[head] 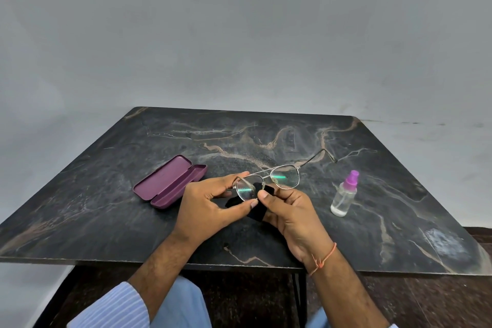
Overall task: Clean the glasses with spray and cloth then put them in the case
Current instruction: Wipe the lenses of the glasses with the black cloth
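Thin metal-framed glasses (285, 176) are held above the middle of the table, one temple arm sticking out to the far right. My left hand (210, 205) pinches the left lens rim between thumb and fingers. My right hand (292, 218) holds a black cloth (257, 210) against that same lens, thumb on top. A purple glasses case (169, 181) lies open on the table to the left of my hands. A small clear spray bottle (344, 194) with a purple nozzle stands upright to the right.
The dark marbled table (266, 136) has its front edge close to my body and a grey wall behind it. An orange thread is tied around my right wrist (323, 258). My knees show below the table edge.
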